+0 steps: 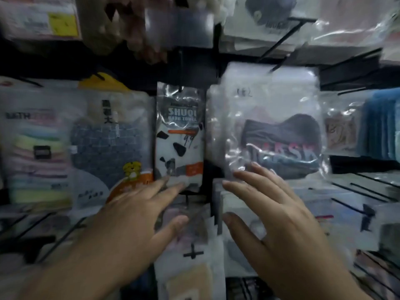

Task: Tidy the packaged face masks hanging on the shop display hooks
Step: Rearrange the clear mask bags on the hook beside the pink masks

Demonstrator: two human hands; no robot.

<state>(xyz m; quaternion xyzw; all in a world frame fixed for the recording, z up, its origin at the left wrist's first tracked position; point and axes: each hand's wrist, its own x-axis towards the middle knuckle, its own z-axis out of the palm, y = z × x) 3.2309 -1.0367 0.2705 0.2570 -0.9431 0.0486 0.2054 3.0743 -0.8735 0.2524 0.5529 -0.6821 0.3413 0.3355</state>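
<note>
At the far left hangs a pack of pastel-striped cloths (36, 161), and just beside it a clear bag holding a grey checked item (108, 146) with a small tiger sticker near its bottom. In the middle hangs a narrow packet printed "SHUQI" (180, 135), white with black patches. To its right hangs the packaged face mask (272, 126), a crinkled clear bag with a dark mask inside, on a black wire hook (283, 61). More clear packets and blue folded items (381, 124) hang at the far right, blurred. Lower packs and bare black hooks fill the space beneath the hands.

The left hand (129, 215) is spread flat, fingers straight, its fingertips touching the bottom edge of the "SHUQI" packet. The right hand (275, 213) is likewise open with fingers extended, fingertips against the lower edge of the mask bag. Neither hand grips anything.
</note>
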